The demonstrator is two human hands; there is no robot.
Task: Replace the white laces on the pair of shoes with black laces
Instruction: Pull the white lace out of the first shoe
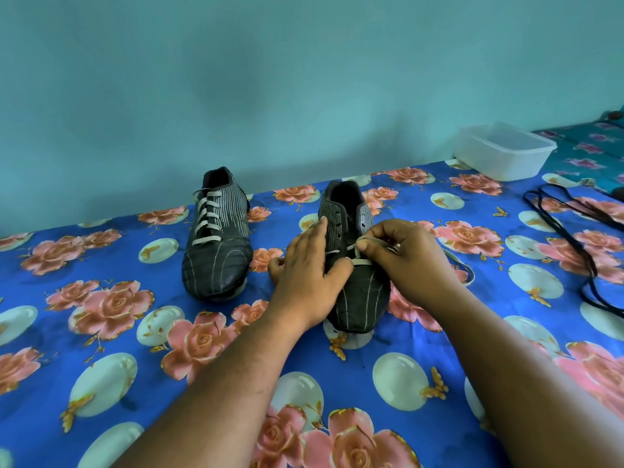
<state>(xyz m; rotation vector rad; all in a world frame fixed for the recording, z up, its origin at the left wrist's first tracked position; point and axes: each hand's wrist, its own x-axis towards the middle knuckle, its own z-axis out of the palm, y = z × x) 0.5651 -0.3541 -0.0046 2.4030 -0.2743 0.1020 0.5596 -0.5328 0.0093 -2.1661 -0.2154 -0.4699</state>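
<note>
Two dark striped shoes stand toe-toward-me on the floral cloth. The left shoe point(217, 238) is fully laced in white. On the right shoe point(358, 292) the upper eyelets are bare and a white lace point(361, 261) remains only in the lowest rows. My left hand point(309, 275) grips that shoe's left side, thumb across the vamp. My right hand point(408, 255) pinches the white lace above the shoe; a loose loop of it trails on the cloth to the right. Black laces point(574, 228) lie in a loose tangle at the far right.
A clear plastic container point(503, 152) sits at the back right, near the teal wall. The blue floral cloth point(135, 332) covers the whole surface; another patterned cloth shows at the far right corner.
</note>
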